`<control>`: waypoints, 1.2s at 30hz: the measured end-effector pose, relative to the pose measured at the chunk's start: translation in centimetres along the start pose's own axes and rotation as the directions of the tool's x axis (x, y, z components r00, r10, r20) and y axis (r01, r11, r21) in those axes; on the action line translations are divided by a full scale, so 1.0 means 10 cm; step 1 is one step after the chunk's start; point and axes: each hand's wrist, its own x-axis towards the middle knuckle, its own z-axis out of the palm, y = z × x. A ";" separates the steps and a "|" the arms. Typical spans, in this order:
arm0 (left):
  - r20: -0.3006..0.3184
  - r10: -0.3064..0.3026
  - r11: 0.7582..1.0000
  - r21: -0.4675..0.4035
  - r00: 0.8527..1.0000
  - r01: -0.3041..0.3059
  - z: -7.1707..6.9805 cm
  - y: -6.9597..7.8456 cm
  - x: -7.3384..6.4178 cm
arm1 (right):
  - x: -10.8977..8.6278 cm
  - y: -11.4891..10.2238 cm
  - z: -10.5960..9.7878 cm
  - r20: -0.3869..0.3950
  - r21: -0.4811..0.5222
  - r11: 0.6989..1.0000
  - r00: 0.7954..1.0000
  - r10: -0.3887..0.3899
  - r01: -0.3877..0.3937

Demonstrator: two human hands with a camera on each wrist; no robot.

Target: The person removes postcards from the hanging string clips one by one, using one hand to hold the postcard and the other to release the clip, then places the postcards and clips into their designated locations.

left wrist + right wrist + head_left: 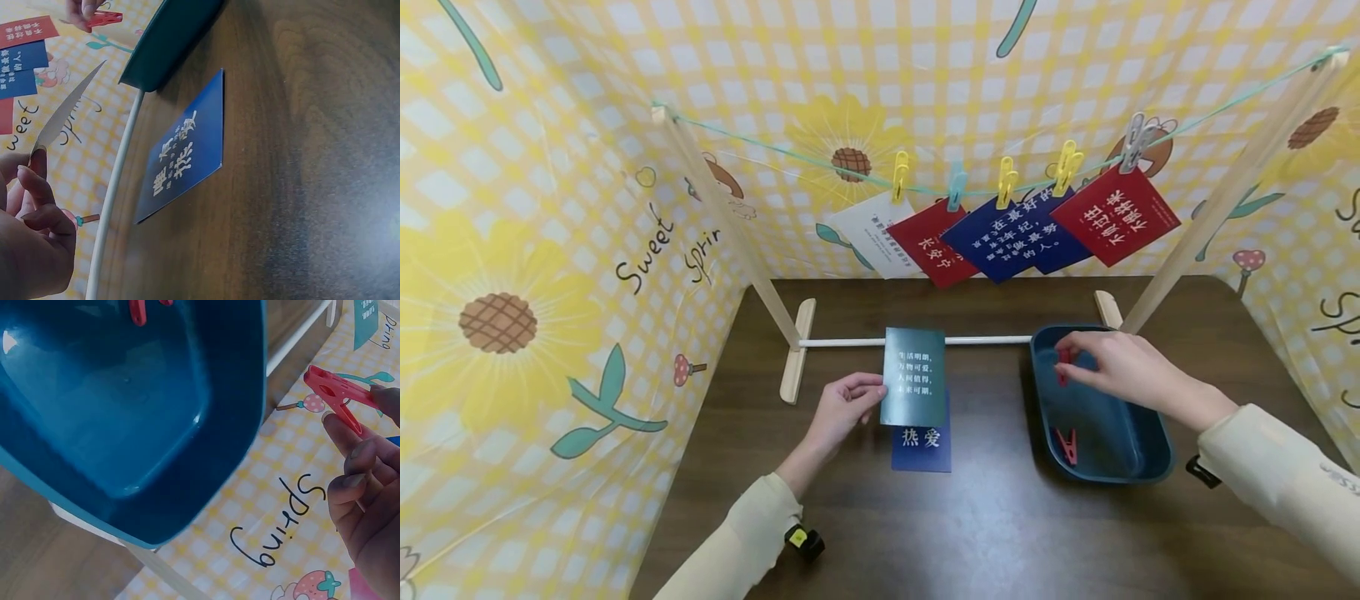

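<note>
My left hand [838, 412] pinches a dark green card [913, 377] with white lettering at its left edge. In the left wrist view that card is seen nearly edge-on, raised above the table. Below it a blue card [186, 147] with white lettering lies flat, partly covered by the green one in the head view. Over the blue plastic basin [250, 412], my right hand [1116, 375] holds a red clothespin [340, 397] between thumb and fingers. Another red clothespin [1067, 447] lies inside the basin, toward its near left side.
A green string [760, 148] spans two wooden posts [1232, 187] behind the basin. Yellow, blue and grey clothespins [1006, 183] hold several cards on it, among them a white card [874, 233] and a red card [1115, 215]. A white rod [842, 342] joins the stand's feet.
</note>
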 end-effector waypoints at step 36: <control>-0.019 -0.074 0.997 0.034 0.997 0.074 0.13 -0.28 -0.12 | -0.26 0.19 0.21 0.078 -0.022 0.997 0.994 0.072 -0.071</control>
